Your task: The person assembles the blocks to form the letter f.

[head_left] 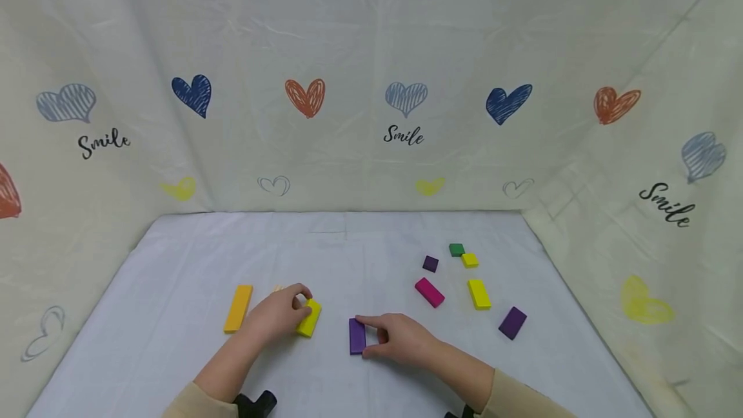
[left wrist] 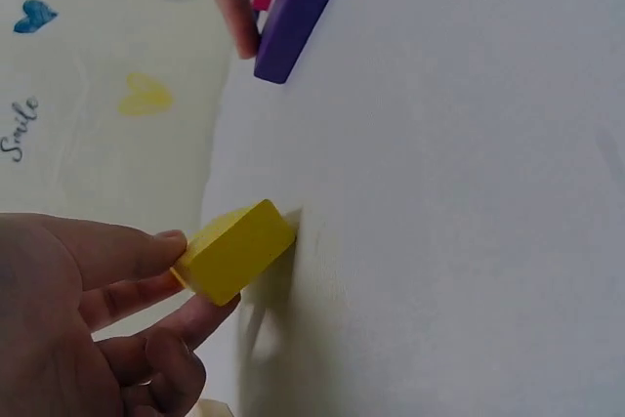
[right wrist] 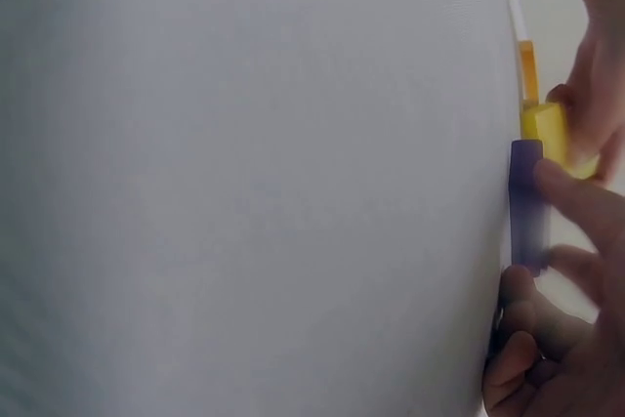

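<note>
Pinching a yellow block [head_left: 311,320] with the left hand [head_left: 278,316], grip narrowed to the block's width, thumb against fingers. Spanning a purple block [head_left: 357,337] end to end with the right hand [head_left: 404,340], index finger at the far end, thumb at the near end, grip parted by the block's length. Impossible to tell whether touching the desk [head_left: 342,257] or raised. Just left of the left wrist, an orange block [head_left: 238,309]. Behind the left hand, mostly hidden, a pale piece [head_left: 277,288]. Well to the right, 6 more: green [head_left: 456,249] just beside small yellow [head_left: 470,260], small purple [head_left: 430,264], pink [head_left: 429,292], larger yellow [head_left: 478,294], larger purple [head_left: 513,323]. At the back, a heart-printed cloth [head_left: 354,37].
</note>
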`<state>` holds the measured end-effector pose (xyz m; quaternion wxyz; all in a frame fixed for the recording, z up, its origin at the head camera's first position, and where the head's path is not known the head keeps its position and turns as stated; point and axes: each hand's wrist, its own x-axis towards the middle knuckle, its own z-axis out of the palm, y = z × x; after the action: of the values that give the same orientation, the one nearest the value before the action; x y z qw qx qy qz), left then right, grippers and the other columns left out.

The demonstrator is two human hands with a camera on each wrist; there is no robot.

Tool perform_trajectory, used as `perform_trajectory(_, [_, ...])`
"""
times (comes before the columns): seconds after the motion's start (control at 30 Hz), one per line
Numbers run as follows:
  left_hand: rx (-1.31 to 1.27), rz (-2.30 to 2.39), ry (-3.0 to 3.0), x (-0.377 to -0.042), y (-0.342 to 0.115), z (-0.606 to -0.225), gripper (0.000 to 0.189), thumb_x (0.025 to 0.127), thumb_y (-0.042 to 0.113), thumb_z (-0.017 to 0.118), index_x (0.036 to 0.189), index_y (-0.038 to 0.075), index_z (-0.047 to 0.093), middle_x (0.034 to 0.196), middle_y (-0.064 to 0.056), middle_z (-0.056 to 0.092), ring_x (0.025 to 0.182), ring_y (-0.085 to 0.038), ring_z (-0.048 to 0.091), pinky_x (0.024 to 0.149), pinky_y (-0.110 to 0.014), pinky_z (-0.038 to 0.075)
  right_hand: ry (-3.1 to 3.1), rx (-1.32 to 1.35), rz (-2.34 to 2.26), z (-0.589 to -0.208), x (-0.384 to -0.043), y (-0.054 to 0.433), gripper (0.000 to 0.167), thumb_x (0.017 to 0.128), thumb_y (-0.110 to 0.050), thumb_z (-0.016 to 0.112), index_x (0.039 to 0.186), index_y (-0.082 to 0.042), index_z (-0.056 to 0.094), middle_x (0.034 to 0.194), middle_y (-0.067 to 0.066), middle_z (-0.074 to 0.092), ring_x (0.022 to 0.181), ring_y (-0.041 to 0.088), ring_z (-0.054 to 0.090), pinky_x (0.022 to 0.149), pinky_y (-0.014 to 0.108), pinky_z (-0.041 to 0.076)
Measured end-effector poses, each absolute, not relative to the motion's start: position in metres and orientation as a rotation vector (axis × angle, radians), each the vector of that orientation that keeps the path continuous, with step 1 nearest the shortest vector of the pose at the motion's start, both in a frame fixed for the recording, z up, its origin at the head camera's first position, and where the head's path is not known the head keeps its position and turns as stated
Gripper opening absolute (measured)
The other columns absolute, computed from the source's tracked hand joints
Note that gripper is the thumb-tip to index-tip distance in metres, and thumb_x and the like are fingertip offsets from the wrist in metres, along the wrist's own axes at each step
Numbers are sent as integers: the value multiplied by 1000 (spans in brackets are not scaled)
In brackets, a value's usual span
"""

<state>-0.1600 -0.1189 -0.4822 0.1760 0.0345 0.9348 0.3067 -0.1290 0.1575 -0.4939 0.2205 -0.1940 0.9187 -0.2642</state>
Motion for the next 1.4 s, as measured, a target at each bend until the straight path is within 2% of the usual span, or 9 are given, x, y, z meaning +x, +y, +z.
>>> perform_trajectory(0.23, [146,965,2648,-166,-105,-481,25,96,25,65,122,26,64,87,2,61,69,-16,54,63,-32,45,2533,-528,-747,-495,-129,160,62,82,-43,80,139,-38,57,70,-7,50,66,8,46,58,23,38])
perform_trajectory(0.47, [129,1089,2612,-177,-91,-489,25,93,30,70,118,28,65,88,3,63,73,-17,56,66,-31,48,2536,-539,-756,-495,-130,162,60,82,-43,80,138,-40,58,70,-7,51,65,8,46,57,23,37])
perform_trajectory(0.7, [134,1215,2561,-187,-76,-494,27,90,31,73,115,24,64,90,1,67,78,-17,60,72,-34,51,2535,-545,-755,-497,-130,161,59,81,-44,80,137,-41,59,69,-8,50,64,8,45,56,22,36])
perform_trajectory(0.93, [163,1242,2544,-191,-66,-499,25,90,31,74,111,24,63,94,1,69,83,-17,62,76,-38,51,2540,-555,-753,-498,-130,161,58,82,-44,79,137,-40,59,68,-8,50,63,7,45,56,21,36])
perform_trajectory(1.4, [161,1198,2536,-188,-57,-504,24,89,33,74,110,26,64,91,3,68,83,-16,62,80,-40,52,2561,-567,-736,-495,-128,158,59,82,-43,80,137,-39,60,67,-9,50,62,6,44,55,21,35])
